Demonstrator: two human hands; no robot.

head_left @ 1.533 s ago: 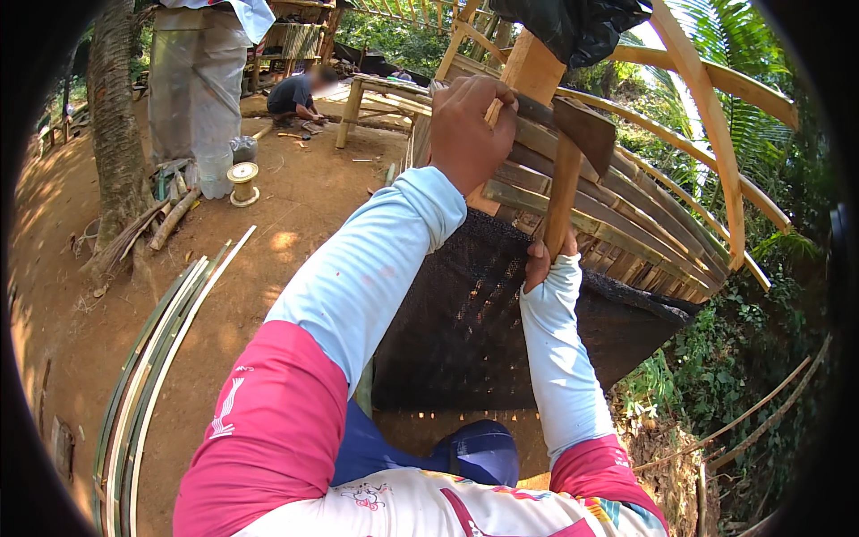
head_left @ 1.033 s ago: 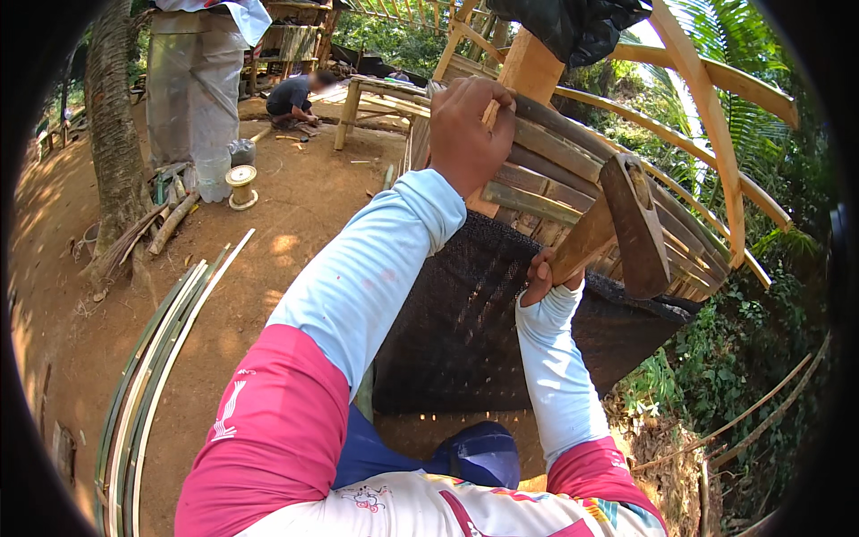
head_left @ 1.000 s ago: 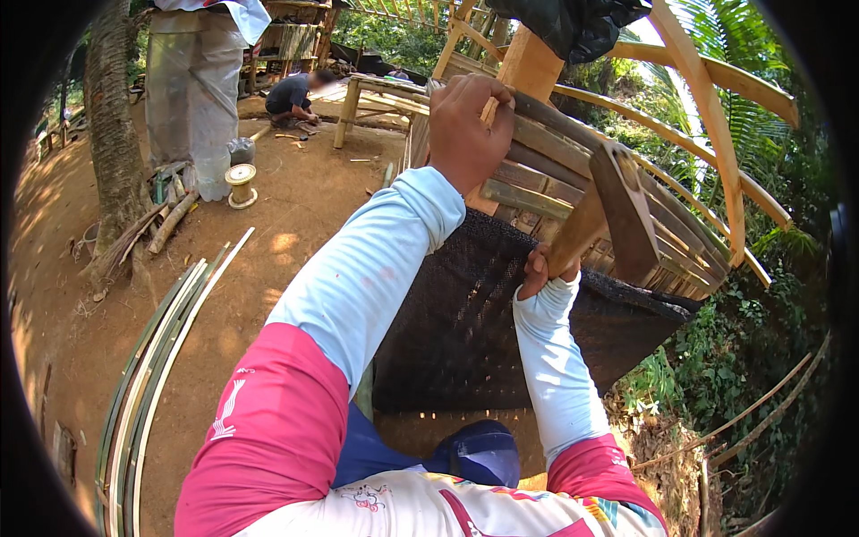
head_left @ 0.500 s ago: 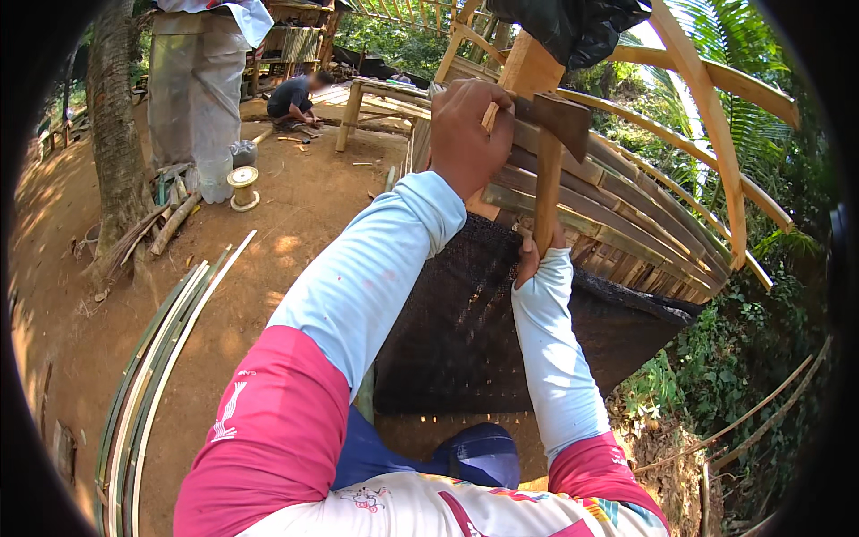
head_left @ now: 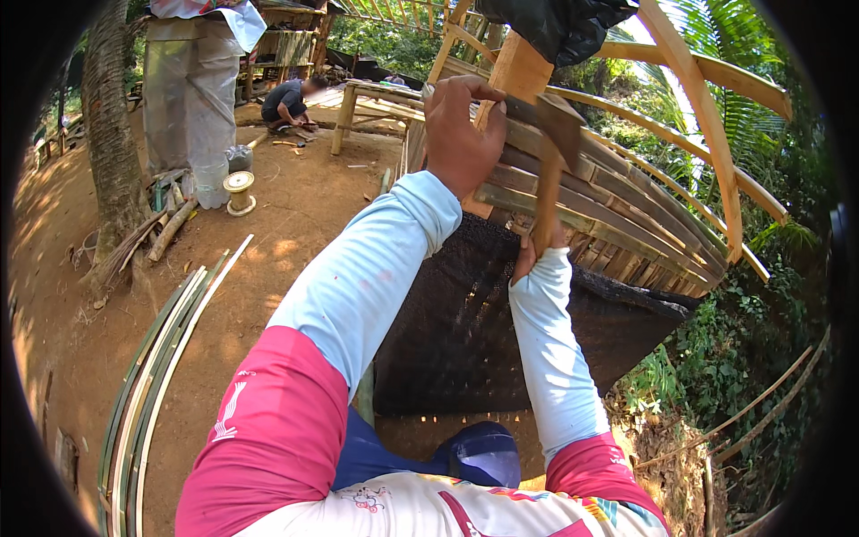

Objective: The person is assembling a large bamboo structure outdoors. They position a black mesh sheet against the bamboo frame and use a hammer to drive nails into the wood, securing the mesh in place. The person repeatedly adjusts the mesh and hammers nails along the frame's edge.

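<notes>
My right hand [head_left: 531, 255] grips the lower wooden handle of a hatchet [head_left: 548, 192]. Its dark metal head, blurred by motion, is raised to the right of my left hand [head_left: 461, 134]. With thumb and fingers closed, my left hand holds a small pale piece of wood [head_left: 484, 114] close against an upright wooden post [head_left: 523, 67]. Most of that piece is hidden by the fingers. Beyond both hands runs a curved wall of split bamboo slats [head_left: 608, 201], with dark mesh [head_left: 456, 331] hanging below it.
Black plastic [head_left: 564, 27] covers the post's top. Curved wooden ribs [head_left: 707, 134] arch at the right above foliage. Long bamboo strips [head_left: 170, 358] lie on the dirt at left, near a spool [head_left: 239, 191] and a tree trunk [head_left: 114, 134]. Another person [head_left: 288, 103] crouches beside a bamboo bench [head_left: 344, 116].
The hatchet head has shifted slightly away from my left hand and turned, now blurred. My left fingers have moved a little around the small piece of wood.
</notes>
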